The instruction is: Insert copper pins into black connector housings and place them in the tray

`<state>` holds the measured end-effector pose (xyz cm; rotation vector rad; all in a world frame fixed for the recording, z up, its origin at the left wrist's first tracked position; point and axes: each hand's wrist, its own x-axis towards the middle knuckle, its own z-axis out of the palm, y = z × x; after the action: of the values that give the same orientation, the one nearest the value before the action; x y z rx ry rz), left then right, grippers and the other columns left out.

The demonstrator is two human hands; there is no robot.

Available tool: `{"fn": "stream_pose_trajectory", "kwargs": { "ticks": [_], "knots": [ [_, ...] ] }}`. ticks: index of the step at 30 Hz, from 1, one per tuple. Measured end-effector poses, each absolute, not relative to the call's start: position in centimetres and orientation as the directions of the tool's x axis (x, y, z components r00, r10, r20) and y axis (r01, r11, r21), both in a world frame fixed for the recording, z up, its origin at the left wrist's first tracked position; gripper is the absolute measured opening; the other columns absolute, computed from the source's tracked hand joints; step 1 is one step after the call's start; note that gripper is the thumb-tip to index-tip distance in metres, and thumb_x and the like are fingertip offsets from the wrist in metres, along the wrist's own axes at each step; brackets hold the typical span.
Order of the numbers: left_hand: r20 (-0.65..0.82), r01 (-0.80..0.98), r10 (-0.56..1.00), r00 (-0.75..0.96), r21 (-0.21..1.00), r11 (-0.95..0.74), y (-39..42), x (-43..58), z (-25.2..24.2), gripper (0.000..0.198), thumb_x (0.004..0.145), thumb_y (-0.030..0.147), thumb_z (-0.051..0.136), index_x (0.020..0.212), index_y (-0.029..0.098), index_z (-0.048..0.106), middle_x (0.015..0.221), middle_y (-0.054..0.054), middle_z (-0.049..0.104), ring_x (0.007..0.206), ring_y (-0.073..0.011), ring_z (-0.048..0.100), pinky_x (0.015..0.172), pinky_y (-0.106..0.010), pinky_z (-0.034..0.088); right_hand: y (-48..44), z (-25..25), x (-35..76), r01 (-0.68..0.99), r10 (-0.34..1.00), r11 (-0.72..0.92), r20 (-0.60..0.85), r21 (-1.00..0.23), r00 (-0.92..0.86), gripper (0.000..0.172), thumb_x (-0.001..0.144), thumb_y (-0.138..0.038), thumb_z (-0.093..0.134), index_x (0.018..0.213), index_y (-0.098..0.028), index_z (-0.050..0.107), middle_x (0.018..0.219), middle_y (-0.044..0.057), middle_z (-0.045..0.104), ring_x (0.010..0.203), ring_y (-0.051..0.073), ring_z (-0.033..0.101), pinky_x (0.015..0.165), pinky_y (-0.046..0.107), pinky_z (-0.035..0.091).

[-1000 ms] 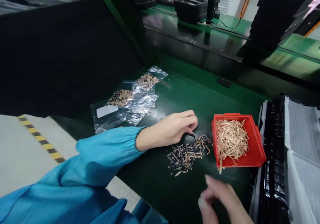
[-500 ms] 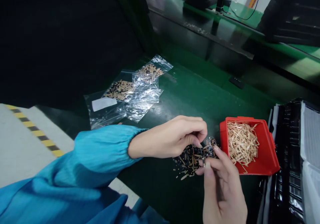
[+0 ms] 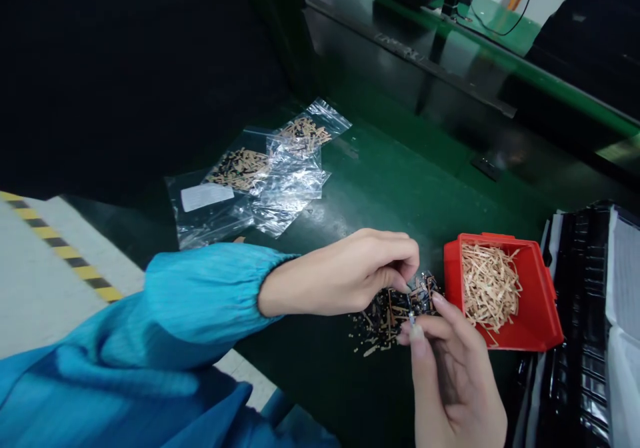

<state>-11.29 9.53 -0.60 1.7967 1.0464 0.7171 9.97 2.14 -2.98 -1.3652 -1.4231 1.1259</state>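
The red bin (image 3: 537, 321) stands on the green table (image 3: 395, 181), a heap of tan strips (image 3: 490, 285) lying toward its left side. Just left of the bin is a loose pile of small dark and tan parts (image 3: 383, 321). Over that pile, also left of the bin, the left hand (image 3: 353, 271) has its thumb and forefinger pinched together at the upper end of a slim part (image 3: 411, 307); the right hand (image 3: 457, 375), in front of the bin's left corner, grips the lower end between thumb and forefinger, its other fingers loosely curled. The part's finer detail is too small to tell. Well to the left of the bin and farther back, clear plastic bags (image 3: 293, 191) overlap, two with similar pieces inside. Right of the bin are black trays (image 3: 587, 368) with white sheets (image 3: 625, 275).
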Motion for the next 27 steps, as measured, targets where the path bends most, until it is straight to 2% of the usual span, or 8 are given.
{"fn": "stream_pose_trajectory", "kwargs": {
  "ticks": [5, 12, 18, 23, 25, 27],
  "knots": [
    [0.044, 0.354, 0.899, 0.437, 0.91, -0.216, 8.9, -10.5, -0.7, 0.021, 0.099, -0.002, 0.056, 0.09, 0.017, 0.059, 0.09, 0.001, 0.063, 0.08, -0.0119, 0.058, 0.07, -0.022, 0.044, 2.2, -2.5, 9.9, 0.19, 0.996, 0.02, 0.003, -0.982, -0.088, 0.037, 0.105, -0.019, 0.065, 0.137, -0.037, 0.068, 0.099, -0.002, 0.084, 0.086, 0.016, 0.083, 0.089, 0.031, 0.07],
    [0.063, 0.342, 0.916, 0.395, 0.916, -0.211, 8.6, -10.2, -0.8, 0.021, 0.099, -0.002, 0.055, 0.09, 0.016, 0.059, 0.088, 0.002, 0.065, 0.079, -0.0103, 0.06, 0.071, -0.019, 0.045, 2.1, -2.2, 9.5, 0.103, 0.999, -0.016, -0.021, -0.995, -0.042, 0.037, 0.105, -0.016, 0.064, 0.134, -0.037, 0.07, 0.097, -0.003, 0.081, 0.086, 0.012, 0.081, 0.084, 0.021, 0.068],
    [0.06, 0.333, 0.917, 0.394, 0.921, -0.203, 8.5, -10.2, -0.5, 0.019, 0.1, 0.0, 0.057, 0.091, 0.016, 0.062, 0.089, 0.001, 0.067, 0.08, -0.0106, 0.061, 0.071, -0.019, 0.047, 2.3, -2.5, 10.4, 0.192, 0.999, 0.039, 0.035, -0.981, -0.025, 0.037, 0.095, -0.022, 0.077, 0.129, -0.038, 0.076, 0.097, -0.001, 0.085, 0.083, 0.022, 0.085, 0.082, 0.036, 0.074],
    [0.04, 0.239, 0.861, 0.506, 0.953, -0.185, 8.0, -9.8, -0.1, 0.015, 0.109, 0.018, 0.058, 0.101, 0.015, 0.071, 0.096, -0.003, 0.072, 0.079, -0.0133, 0.065, 0.072, -0.023, 0.05, 1.9, -2.9, 10.9, 0.217, 0.997, 0.074, 0.074, -0.973, -0.006, 0.045, 0.094, -0.02, 0.076, 0.136, -0.037, 0.073, 0.102, 0.001, 0.086, 0.088, 0.025, 0.085, 0.081, 0.04, 0.075],
    [0.02, 0.188, 0.834, 0.551, 0.971, -0.148, 7.8, -9.6, -0.1, 0.018, 0.108, 0.029, 0.064, 0.101, 0.015, 0.071, 0.095, -0.003, 0.071, 0.076, -0.0143, 0.064, 0.069, -0.024, 0.05, 1.8, -2.9, 10.9, 0.227, 0.996, 0.085, 0.087, -0.97, 0.001, 0.048, 0.093, -0.019, 0.076, 0.138, -0.036, 0.072, 0.105, 0.002, 0.086, 0.089, 0.025, 0.085, 0.079, 0.039, 0.075],
    [0.02, 0.166, 0.835, 0.55, 0.977, -0.133, 7.5, -9.3, -0.2, 0.019, 0.107, 0.033, 0.068, 0.1, 0.015, 0.071, 0.094, -0.003, 0.071, 0.076, -0.0145, 0.064, 0.068, -0.024, 0.049, 1.7, -2.9, 10.7, 0.245, 0.995, 0.091, 0.098, -0.965, 0.014, 0.049, 0.092, -0.019, 0.077, 0.137, -0.037, 0.072, 0.106, 0.001, 0.085, 0.088, 0.026, 0.084, 0.078, 0.039, 0.075]
  ]
}}
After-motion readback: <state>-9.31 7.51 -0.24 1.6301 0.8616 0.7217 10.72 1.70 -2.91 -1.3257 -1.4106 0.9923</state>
